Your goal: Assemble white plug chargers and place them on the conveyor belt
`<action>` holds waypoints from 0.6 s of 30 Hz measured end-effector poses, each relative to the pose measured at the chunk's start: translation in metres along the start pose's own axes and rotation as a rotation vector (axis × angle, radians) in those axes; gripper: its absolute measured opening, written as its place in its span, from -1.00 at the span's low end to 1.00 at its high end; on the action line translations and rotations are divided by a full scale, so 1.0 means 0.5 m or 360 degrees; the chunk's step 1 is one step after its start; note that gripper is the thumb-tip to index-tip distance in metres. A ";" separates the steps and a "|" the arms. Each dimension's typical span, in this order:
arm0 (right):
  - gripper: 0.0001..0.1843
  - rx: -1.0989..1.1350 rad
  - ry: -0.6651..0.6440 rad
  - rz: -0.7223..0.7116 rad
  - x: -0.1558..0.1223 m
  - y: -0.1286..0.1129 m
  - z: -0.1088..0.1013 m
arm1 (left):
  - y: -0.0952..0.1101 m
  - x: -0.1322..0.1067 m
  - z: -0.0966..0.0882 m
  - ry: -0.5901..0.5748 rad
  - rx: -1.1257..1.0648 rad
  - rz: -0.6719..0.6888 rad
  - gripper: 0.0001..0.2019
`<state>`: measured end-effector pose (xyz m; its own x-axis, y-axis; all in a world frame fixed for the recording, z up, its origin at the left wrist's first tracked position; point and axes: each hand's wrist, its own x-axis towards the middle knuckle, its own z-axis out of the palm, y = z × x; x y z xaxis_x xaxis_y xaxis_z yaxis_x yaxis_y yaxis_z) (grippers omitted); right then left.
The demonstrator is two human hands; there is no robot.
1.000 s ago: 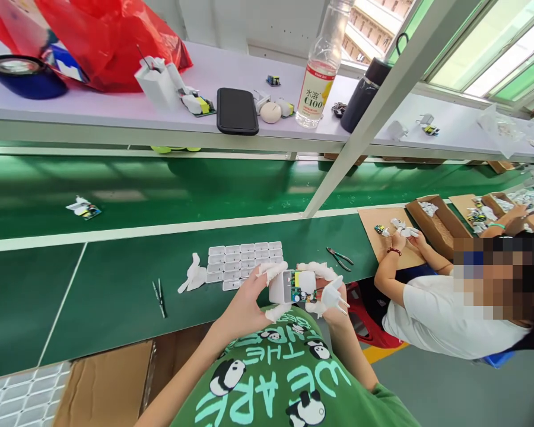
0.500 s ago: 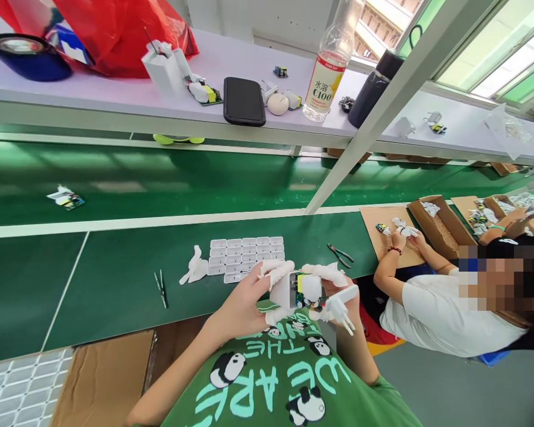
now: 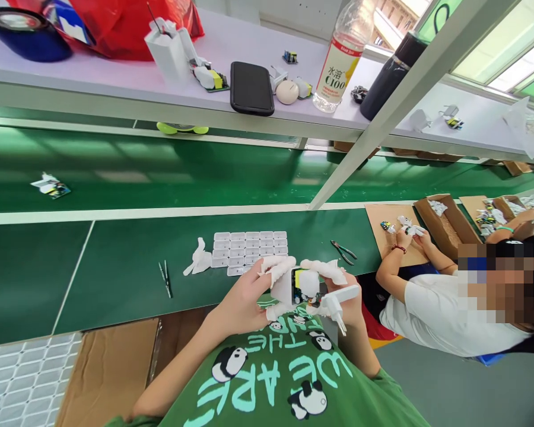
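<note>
My left hand, with white covers on its fingertips, is closed around a white charger housing. On the other side my right hand, its fingertips also covered, grips a circuit board carrying yellow and white parts. A white plug cap with two pins hangs at the board's right end and points down. The board's left end sits partly inside the housing's open side. Behind my hands, rows of small white housings stand on the green bench, with a crumpled white piece to their left.
Tweezers lie on the left and pliers on the right. A slanted post rises to a shelf with a phone and a bottle. To the right, a co-worker handles similar parts beside a cardboard box.
The circuit board has slid slightly further into the white housing, so less of its yellow part shows. Both hands keep their grip. The camera view has shifted a little.
</note>
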<state>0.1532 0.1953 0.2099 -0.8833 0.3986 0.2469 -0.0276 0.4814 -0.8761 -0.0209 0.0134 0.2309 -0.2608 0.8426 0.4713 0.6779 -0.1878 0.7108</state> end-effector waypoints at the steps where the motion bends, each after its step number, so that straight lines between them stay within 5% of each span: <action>1: -0.32 0.0007 0.0018 0.0002 0.000 0.001 0.000 | -0.001 0.000 0.000 0.0000 -0.0002 0.0002 -0.18; 18: -0.32 -0.0035 -0.0027 -0.0031 0.029 -0.043 -0.019 | -0.004 0.005 0.013 0.0006 0.0027 -0.0015 -0.17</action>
<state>0.1457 0.1982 0.2362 -0.8904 0.3760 0.2566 -0.0346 0.5062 -0.8617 -0.0184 0.0191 0.2272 -0.2697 0.8423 0.4666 0.6869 -0.1712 0.7063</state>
